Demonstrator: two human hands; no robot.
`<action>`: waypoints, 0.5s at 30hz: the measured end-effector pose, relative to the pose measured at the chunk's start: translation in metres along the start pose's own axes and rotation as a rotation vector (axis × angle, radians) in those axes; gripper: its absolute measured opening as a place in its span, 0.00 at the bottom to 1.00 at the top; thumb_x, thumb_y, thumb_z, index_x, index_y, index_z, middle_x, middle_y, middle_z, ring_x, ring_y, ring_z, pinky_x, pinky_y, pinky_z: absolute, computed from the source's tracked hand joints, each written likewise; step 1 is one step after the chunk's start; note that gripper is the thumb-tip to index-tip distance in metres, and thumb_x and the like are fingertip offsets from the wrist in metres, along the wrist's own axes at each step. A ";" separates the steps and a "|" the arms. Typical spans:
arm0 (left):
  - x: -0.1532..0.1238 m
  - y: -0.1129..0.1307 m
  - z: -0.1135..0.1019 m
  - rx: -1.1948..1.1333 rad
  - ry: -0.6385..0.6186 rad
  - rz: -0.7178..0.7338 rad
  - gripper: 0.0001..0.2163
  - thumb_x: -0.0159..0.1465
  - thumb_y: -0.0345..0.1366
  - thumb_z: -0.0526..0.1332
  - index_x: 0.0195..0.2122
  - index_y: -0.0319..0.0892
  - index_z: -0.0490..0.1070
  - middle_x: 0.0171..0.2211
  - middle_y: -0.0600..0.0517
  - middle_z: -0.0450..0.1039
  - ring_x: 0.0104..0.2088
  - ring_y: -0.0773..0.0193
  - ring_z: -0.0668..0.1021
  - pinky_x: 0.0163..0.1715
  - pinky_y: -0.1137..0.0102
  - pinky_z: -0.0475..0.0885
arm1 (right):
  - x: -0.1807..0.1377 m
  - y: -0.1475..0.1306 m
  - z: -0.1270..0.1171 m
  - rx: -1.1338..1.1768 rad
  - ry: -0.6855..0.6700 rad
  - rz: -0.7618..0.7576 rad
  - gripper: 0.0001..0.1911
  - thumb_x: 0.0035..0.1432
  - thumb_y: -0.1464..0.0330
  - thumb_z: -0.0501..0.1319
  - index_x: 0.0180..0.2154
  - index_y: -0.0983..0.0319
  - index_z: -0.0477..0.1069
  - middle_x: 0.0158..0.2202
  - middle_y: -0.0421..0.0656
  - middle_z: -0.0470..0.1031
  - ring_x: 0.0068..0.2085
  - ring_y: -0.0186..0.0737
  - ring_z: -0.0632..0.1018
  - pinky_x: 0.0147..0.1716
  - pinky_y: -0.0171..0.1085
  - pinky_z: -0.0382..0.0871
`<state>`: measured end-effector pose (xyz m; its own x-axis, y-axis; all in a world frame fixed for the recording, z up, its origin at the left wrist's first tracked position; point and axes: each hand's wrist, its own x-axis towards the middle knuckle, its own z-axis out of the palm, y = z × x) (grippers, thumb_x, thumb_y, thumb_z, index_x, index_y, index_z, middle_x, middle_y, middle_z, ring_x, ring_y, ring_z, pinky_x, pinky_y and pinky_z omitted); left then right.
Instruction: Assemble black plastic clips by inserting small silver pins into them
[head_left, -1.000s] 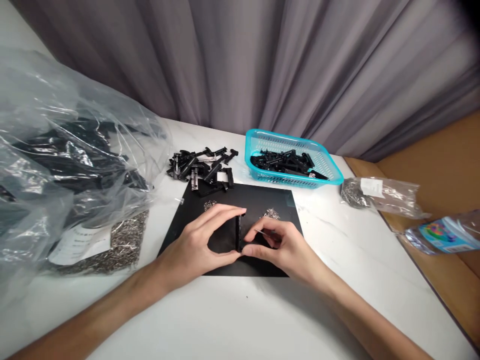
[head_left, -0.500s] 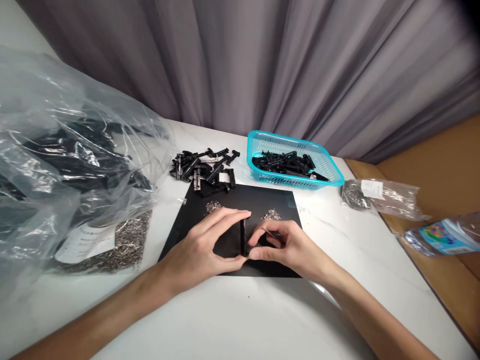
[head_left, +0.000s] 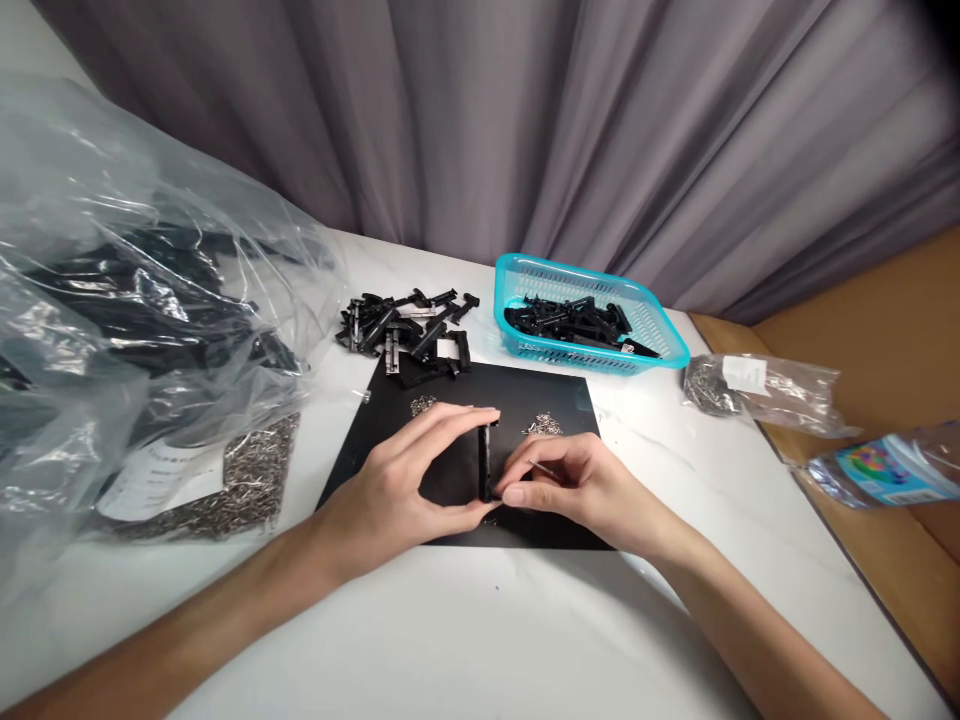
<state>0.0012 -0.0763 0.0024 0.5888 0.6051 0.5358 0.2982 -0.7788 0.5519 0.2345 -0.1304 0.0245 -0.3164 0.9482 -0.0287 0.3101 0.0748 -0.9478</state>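
Observation:
My left hand [head_left: 397, 480] grips a slim black plastic part [head_left: 484, 465] by its two ends, fingers at the far end and thumb at the near end. Close against the part's near end, my right hand [head_left: 559, 485] is closed in a pinch. A thin metal piece [head_left: 541, 467] shows between its curled fingers; its kind is unclear, and whatever the fingertips pinch is too small to make out. Under both hands lies a black mat [head_left: 450, 525]. On it are two heaps of small metal pieces, a left heap [head_left: 423, 405] partly behind my hand and a right heap [head_left: 544, 425].
Black plastic parts [head_left: 409, 330] are piled behind the mat. A blue basket [head_left: 667, 355] holds more. At left stand a large clear bag [head_left: 247, 240] and a bag of metal pieces [head_left: 255, 480]. A smaller bag [head_left: 750, 385] and a plastic bottle [head_left: 885, 470] lie at right.
The black part has tilted slightly in my left hand. My right fingertips stay at its near end, and the thin metal piece has turned a little. The whole view has shifted slightly.

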 end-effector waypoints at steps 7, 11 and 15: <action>0.006 -0.005 -0.003 0.032 0.024 -0.078 0.26 0.61 0.33 0.71 0.60 0.46 0.69 0.55 0.48 0.75 0.54 0.57 0.80 0.58 0.63 0.77 | -0.005 -0.001 -0.013 -0.263 -0.107 -0.167 0.11 0.65 0.61 0.68 0.48 0.55 0.82 0.42 0.42 0.79 0.39 0.37 0.77 0.34 0.35 0.69; 0.008 -0.007 -0.003 0.035 0.044 -0.081 0.27 0.60 0.35 0.73 0.60 0.45 0.69 0.54 0.47 0.75 0.54 0.56 0.80 0.58 0.62 0.77 | -0.005 0.003 -0.013 -0.296 -0.139 -0.203 0.09 0.66 0.62 0.68 0.46 0.56 0.83 0.41 0.42 0.79 0.38 0.37 0.78 0.38 0.37 0.72; 0.010 -0.009 -0.007 0.055 0.066 -0.097 0.27 0.60 0.37 0.73 0.60 0.45 0.70 0.55 0.48 0.75 0.54 0.57 0.79 0.58 0.63 0.76 | -0.007 0.002 -0.008 -0.396 -0.228 -0.266 0.11 0.68 0.61 0.65 0.49 0.54 0.82 0.45 0.43 0.79 0.42 0.38 0.80 0.44 0.38 0.74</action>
<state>-0.0008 -0.0625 0.0073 0.5049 0.6861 0.5238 0.3934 -0.7230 0.5679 0.2448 -0.1341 0.0251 -0.6038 0.7924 0.0865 0.4934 0.4567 -0.7402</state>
